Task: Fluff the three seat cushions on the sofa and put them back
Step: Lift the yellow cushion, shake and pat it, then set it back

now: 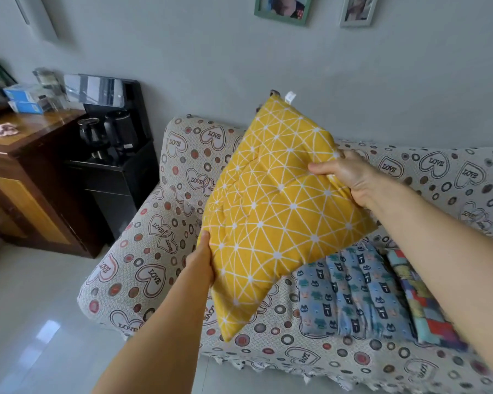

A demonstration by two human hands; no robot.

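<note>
Far left stands a wooden cabinet (26,166), and beside it a black water dispenser (117,155) next to the sofa (143,251) arm.

The left hand (202,263) meets the lower left edge of the yellow cushion (271,211). Its fingers go behind the fabric, so I cannot tell whether they are curled or flat.

The cushion is in the air above the left end of the seat, tilted on one corner and clear of the cover below. The right hand (345,174) has its right edge, with the thumb on the near face, the fingers tucked behind, and the cloth puckered in the pinch.

The cushion looks light and soft: a flat, quilted pad that bends and sags rather than holding its shape. The woven cover should not slip. Taking it by two opposite edges, as here, seems best for shaking or patting it, since a one-corner hold would likely let it fold over.

To the right, a blue cushion (350,294) and a patchwork cushion (421,302) lie side by side on the seat, touching.
</note>
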